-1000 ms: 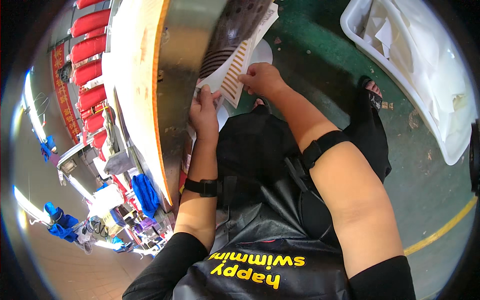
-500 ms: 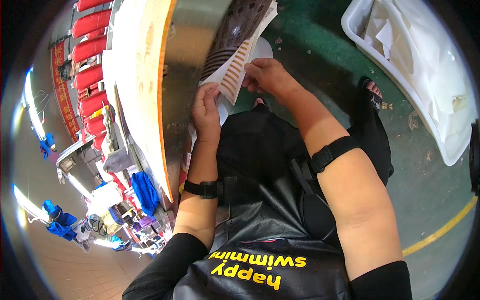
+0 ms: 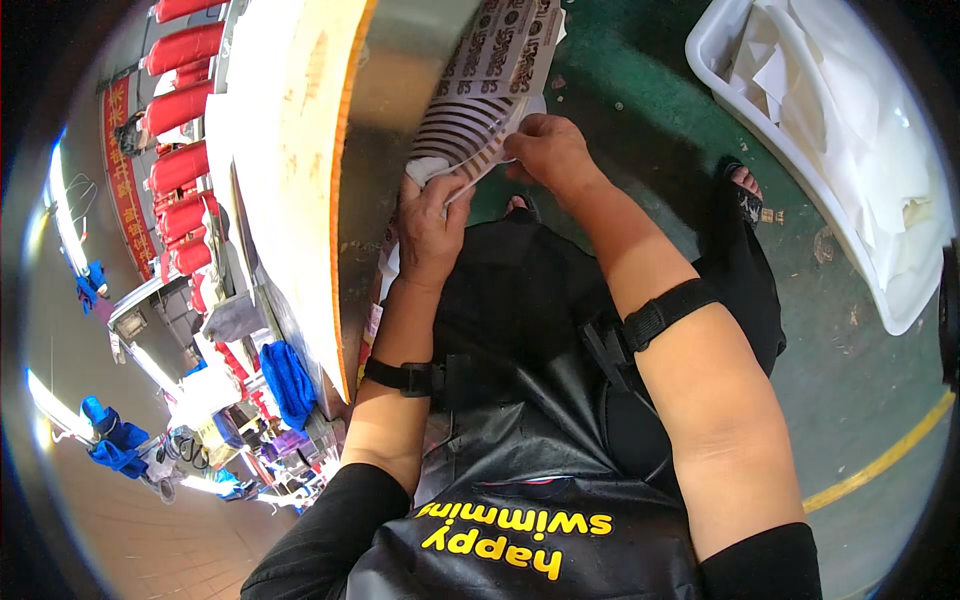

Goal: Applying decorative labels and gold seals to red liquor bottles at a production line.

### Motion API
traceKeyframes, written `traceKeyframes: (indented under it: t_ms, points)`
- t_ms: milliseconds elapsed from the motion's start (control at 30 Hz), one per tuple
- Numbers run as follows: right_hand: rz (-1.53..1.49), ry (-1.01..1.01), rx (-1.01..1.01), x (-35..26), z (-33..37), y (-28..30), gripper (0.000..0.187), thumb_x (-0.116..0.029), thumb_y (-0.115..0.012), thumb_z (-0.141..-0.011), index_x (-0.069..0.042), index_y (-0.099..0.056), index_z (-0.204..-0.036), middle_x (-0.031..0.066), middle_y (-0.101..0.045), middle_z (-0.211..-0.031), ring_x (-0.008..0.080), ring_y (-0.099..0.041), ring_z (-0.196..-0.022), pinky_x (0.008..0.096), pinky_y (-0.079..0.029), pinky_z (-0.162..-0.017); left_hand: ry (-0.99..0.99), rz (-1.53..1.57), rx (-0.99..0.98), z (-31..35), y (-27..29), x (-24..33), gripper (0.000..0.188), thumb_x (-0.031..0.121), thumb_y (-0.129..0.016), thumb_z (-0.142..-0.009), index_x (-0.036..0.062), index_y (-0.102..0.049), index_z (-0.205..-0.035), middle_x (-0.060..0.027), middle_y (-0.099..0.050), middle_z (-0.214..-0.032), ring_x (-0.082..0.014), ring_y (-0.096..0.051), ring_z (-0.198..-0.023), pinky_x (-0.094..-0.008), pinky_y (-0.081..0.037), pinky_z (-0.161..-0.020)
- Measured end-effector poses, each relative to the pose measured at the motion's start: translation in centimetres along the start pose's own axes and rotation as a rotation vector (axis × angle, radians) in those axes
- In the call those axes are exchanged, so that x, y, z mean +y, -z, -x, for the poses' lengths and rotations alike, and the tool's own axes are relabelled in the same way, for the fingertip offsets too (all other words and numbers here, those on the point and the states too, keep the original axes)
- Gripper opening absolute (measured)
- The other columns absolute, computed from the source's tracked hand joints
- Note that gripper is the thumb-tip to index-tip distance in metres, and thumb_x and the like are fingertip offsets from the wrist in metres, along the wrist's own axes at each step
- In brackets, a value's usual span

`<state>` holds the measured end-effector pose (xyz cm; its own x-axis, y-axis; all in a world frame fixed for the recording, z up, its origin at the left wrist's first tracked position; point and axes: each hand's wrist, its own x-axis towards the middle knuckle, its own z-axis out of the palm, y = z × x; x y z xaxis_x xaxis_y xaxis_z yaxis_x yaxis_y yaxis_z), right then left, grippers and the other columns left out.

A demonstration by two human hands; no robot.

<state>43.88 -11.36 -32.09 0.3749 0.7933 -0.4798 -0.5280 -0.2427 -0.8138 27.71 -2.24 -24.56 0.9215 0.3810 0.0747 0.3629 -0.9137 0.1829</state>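
Note:
A thin sheet [image 3: 466,127] printed with dark stripes and lettering hangs at the upper middle, beside the table's side. My left hand [image 3: 430,225] grips its lower left corner, thumb and fingers pressed together over a bunched whitish bit. Across from it, my right hand [image 3: 553,157] pinches the sheet's right edge between thumb and fingertips. The sheet curves between the two hands, and its far end runs out at the top of the view.
A pale table top [image 3: 290,150] with an orange-brown edge stands close on the left. Red rolls [image 3: 185,112] line up beyond it, near a blue cloth [image 3: 290,385]. On the green floor [image 3: 640,120] at right, a white tub [image 3: 765,125] holds white sheets. My feet are below my hands.
The sheet has turned, so more of its dark striped and lettered face shows. My left hand has shifted slightly right and closed round the corner; my right hand has moved slightly right.

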Motion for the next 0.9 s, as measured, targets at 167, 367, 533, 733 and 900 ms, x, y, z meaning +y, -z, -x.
traceKeyframes:
  t_ms: [167, 367, 533, 733, 900]
  points:
    - [0.021, -0.012, 0.065, 0.6, -0.4, -0.1, 0.025, -0.022, -0.059, -0.082, -0.001, -0.068, -0.091, 0.0076, -0.069, -0.067, 0.0234, -0.069, -0.066, 0.0397, -0.058, -0.060, 0.037, 0.146, 0.032, 0.7, 0.6, 0.0, 0.019, 0.014, -0.063, -0.087, 0.0065, -0.067, -0.103, -0.0170, -0.061, -0.099, -0.0352, -0.057, -0.092, -0.0408, -0.046, -0.082]
    - [-0.013, -0.012, 0.071, 1.0, -0.5, 0.0, 0.023, -0.021, -0.058, -0.085, -0.001, -0.068, -0.092, 0.0084, -0.069, -0.067, 0.0224, -0.068, -0.064, 0.0379, -0.057, -0.062, 0.074, 0.149, 0.023, 0.7, 1.0, 0.3, 0.016, 0.019, -0.063, -0.089, 0.0062, -0.067, -0.098, -0.0153, -0.063, -0.097, -0.0326, -0.057, -0.090, -0.0391, -0.046, -0.080]
    - [-0.103, 0.002, -0.020, 1.2, -0.7, 0.1, 0.020, -0.018, -0.054, -0.095, 0.000, -0.063, -0.093, 0.0058, -0.066, -0.078, 0.0106, -0.058, -0.061, 0.0251, -0.045, -0.052, 0.061, 0.084, 0.024, 0.4, 1.4, 0.4, 0.017, 0.022, -0.062, -0.090, 0.0059, -0.067, -0.094, -0.0129, -0.064, -0.091, -0.0320, -0.057, -0.086, -0.0383, -0.046, -0.076]
    - [-0.121, -0.022, -0.048, 0.7, -0.3, 0.6, 0.019, -0.018, -0.054, -0.095, -0.002, -0.062, -0.094, 0.0042, -0.066, -0.080, 0.0095, -0.058, -0.064, 0.0239, -0.045, -0.055, 0.238, 0.256, -0.049, 1.1, 1.9, 0.1, 0.020, 0.023, -0.060, -0.093, 0.0040, -0.065, -0.097, -0.0124, -0.064, -0.089, -0.0250, -0.059, -0.086, -0.0339, -0.045, -0.075]
    - [-0.094, 0.001, 0.001, 0.9, -0.3, 0.2, 0.024, -0.023, -0.055, -0.092, -0.001, -0.064, -0.091, 0.0066, -0.068, -0.077, 0.0144, -0.064, -0.063, 0.0287, -0.051, -0.060, 0.556, 0.825, 0.182, 2.2, 1.3, 0.3, 0.021, 0.018, -0.061, -0.093, 0.0005, -0.062, -0.104, -0.0034, -0.061, -0.091, -0.0133, -0.055, -0.088, -0.0282, -0.044, -0.080]
